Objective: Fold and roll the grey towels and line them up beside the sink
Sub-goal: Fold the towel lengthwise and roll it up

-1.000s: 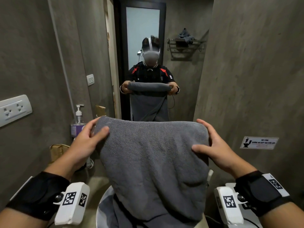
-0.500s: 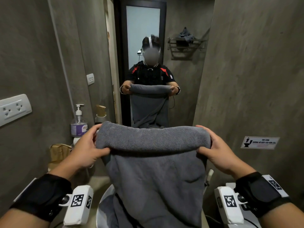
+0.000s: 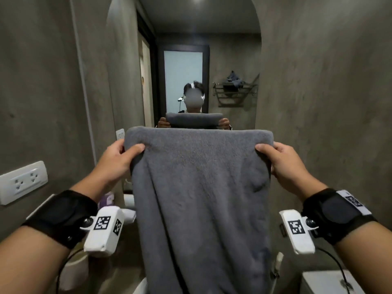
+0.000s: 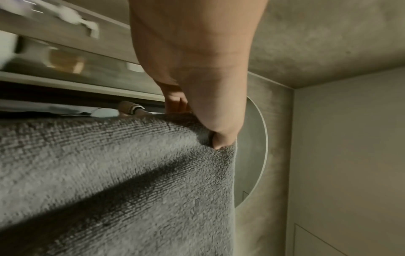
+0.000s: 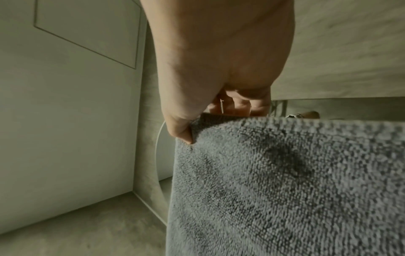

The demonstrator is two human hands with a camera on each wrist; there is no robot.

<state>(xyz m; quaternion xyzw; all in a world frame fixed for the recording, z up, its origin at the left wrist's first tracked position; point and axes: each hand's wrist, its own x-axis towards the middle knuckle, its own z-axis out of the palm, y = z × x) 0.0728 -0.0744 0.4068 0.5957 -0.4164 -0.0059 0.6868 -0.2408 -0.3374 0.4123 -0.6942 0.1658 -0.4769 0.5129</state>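
A grey towel (image 3: 201, 187) hangs in front of me, held up by its top edge at chest height before the mirror. My left hand (image 3: 125, 152) pinches its upper left corner, thumb on the near side. My right hand (image 3: 269, 152) pinches the upper right corner the same way. In the left wrist view the thumb (image 4: 219, 136) presses into the towel (image 4: 109, 173) with the fingers behind it. In the right wrist view the thumb (image 5: 181, 131) clamps the towel (image 5: 285, 181) edge. The towel's lower part drops out of view and hides the sink.
The arched mirror (image 3: 191, 71) reflects me holding the towel. A wall socket (image 3: 23, 181) is on the left wall. A purple soap bottle (image 3: 109, 198) peeks out left of the towel. A white toilet tank (image 3: 326, 281) sits at the lower right, and concrete walls close in on both sides.
Both hands have lifted the towel upward, and its top edge now reaches the level of my reflection's hands. The view has tilted up with it.
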